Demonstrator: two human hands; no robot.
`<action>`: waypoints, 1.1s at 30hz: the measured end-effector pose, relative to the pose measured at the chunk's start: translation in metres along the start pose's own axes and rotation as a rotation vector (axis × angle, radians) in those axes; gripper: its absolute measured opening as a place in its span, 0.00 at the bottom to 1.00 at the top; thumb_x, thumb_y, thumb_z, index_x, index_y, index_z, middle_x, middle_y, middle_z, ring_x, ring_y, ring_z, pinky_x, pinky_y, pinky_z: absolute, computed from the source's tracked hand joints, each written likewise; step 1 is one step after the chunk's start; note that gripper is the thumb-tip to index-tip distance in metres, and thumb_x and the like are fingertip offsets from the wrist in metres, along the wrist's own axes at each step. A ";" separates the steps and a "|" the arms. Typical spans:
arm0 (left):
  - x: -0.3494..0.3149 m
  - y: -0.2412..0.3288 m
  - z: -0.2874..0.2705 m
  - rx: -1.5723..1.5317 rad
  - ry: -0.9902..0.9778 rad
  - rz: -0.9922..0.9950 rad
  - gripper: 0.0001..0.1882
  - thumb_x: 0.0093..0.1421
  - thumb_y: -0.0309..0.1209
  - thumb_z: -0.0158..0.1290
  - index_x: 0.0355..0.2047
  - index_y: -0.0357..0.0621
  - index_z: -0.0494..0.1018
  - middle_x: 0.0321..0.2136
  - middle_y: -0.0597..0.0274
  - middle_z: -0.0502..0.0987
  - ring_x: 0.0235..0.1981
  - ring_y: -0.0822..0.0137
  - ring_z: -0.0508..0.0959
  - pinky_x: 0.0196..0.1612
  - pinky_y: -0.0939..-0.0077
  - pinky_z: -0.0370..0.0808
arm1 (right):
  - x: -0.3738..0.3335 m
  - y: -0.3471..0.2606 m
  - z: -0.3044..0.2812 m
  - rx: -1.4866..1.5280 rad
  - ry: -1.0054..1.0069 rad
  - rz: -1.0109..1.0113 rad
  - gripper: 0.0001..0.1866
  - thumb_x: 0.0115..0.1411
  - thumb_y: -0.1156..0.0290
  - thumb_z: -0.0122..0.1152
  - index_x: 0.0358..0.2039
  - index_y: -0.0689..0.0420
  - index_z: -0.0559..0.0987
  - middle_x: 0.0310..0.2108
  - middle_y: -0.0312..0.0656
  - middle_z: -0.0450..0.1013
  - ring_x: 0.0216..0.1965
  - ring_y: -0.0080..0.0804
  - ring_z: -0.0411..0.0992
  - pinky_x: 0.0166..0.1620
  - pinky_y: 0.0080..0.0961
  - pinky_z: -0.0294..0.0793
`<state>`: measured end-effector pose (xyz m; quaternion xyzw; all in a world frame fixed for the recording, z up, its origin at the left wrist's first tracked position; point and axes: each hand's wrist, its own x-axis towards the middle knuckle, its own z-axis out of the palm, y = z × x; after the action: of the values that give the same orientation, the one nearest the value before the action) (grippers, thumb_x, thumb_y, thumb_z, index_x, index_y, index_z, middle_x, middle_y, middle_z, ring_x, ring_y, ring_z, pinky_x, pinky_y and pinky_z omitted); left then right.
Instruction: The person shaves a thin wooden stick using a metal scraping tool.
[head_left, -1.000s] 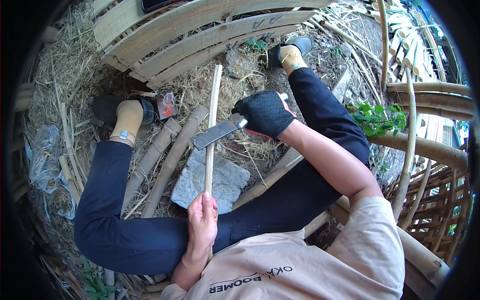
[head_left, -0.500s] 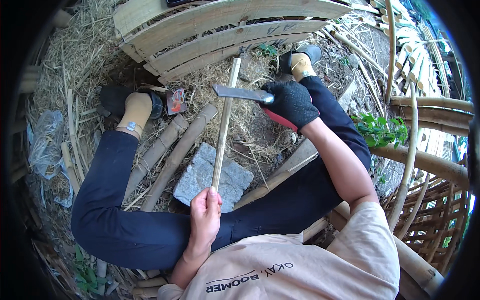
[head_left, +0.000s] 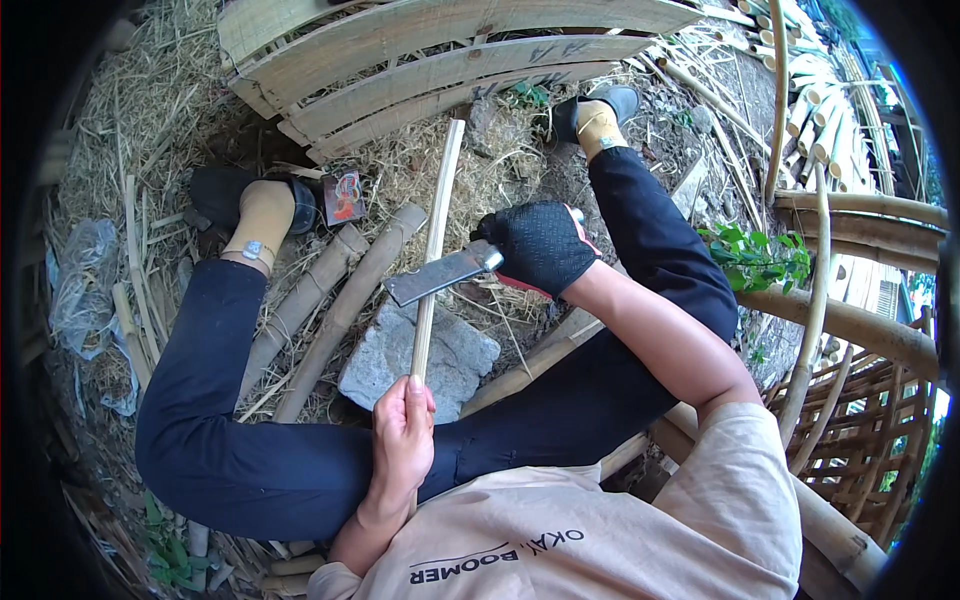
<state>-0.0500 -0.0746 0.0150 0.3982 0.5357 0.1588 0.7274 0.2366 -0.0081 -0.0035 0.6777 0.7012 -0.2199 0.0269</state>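
My bare left hand (head_left: 403, 428) is closed round the lower end of a pale bamboo strip (head_left: 437, 215), which points up and away from me. My right hand (head_left: 543, 247), in a black glove with red at the palm side, is closed on the handle of a broad-bladed knife (head_left: 437, 276). The blade lies across the strip, about midway along it, with its flat face toward me. Beneath the strip sits a rough grey stone block (head_left: 375, 360), between my legs.
A wooden slatted crate (head_left: 400, 75) stands beyond my feet. Two bamboo poles (head_left: 350, 305) lie left of the stone. Cut bamboo (head_left: 825, 130) is stacked at far right, with a woven basket (head_left: 865, 450) below. Crumpled clear plastic (head_left: 88, 285) and a small red packet (head_left: 343, 197) lie on the straw.
My right hand has drawn the knife toward me and to the left, down along the bamboo strip. My left hand keeps its grip; the strip has shifted slightly left.
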 end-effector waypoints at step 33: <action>0.002 0.005 -0.007 -0.032 0.005 -0.002 0.19 0.74 0.36 0.43 0.25 0.42 0.68 0.14 0.75 0.61 0.14 0.83 0.58 0.18 0.82 0.54 | -0.008 0.022 -0.029 0.090 0.269 0.075 0.09 0.52 0.59 0.67 0.33 0.48 0.84 0.24 0.45 0.78 0.28 0.48 0.78 0.33 0.41 0.77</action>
<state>-0.0546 -0.0675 0.0168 0.3855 0.5354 0.1679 0.7325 0.2661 -0.0058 0.0198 0.7274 0.6620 -0.1571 -0.0894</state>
